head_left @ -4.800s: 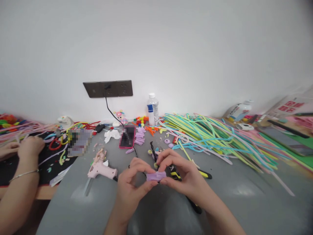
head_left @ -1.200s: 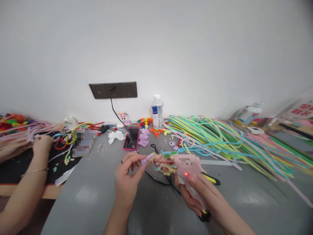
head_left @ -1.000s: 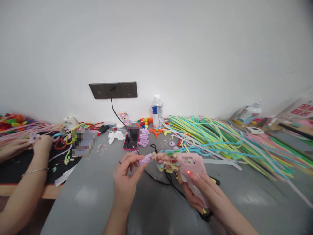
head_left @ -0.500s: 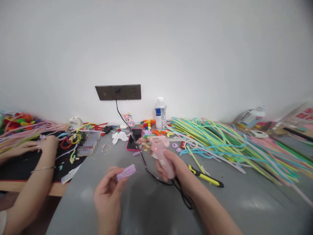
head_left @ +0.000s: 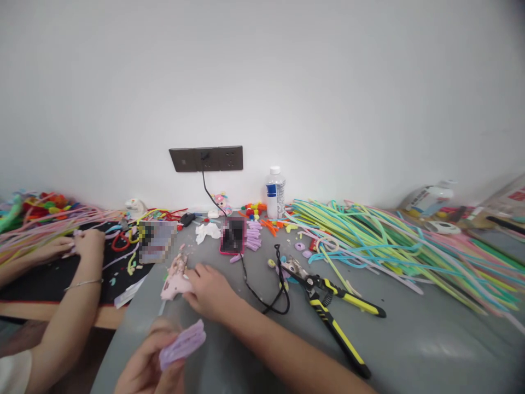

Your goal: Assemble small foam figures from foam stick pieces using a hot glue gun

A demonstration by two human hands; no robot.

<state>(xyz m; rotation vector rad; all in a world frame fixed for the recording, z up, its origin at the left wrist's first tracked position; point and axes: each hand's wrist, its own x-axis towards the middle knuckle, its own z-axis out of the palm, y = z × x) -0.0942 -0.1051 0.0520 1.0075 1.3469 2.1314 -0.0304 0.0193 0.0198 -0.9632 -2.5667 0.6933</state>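
Observation:
My left hand (head_left: 150, 358), low in the frame, pinches a light purple piece of bundled fuzzy stem (head_left: 183, 345) between thumb and fingers. To the left of the phone, my right hand (head_left: 211, 290) has its fingers closed around the near end of a pink glue gun (head_left: 176, 282), which rests on the grey table. The grip is partly hidden. A black cord (head_left: 254, 293) loops across the table behind my right forearm. Right of it lie yellow-and-black pliers (head_left: 324, 295), handles spread, with small coloured pieces by the jaws.
A pink-edged phone (head_left: 233, 236), purple pieces (head_left: 253, 235) and a bottle (head_left: 275, 194) stand or lie toward the wall. Long pipe cleaners (head_left: 381, 241) cover the right side. At left, a co-worker's hands (head_left: 84, 243) work over a black mat (head_left: 36, 279).
My right hand has carried the glue gun left and down to the table. My left hand has moved lower and left with the purple piece. The pliers are now uncovered.

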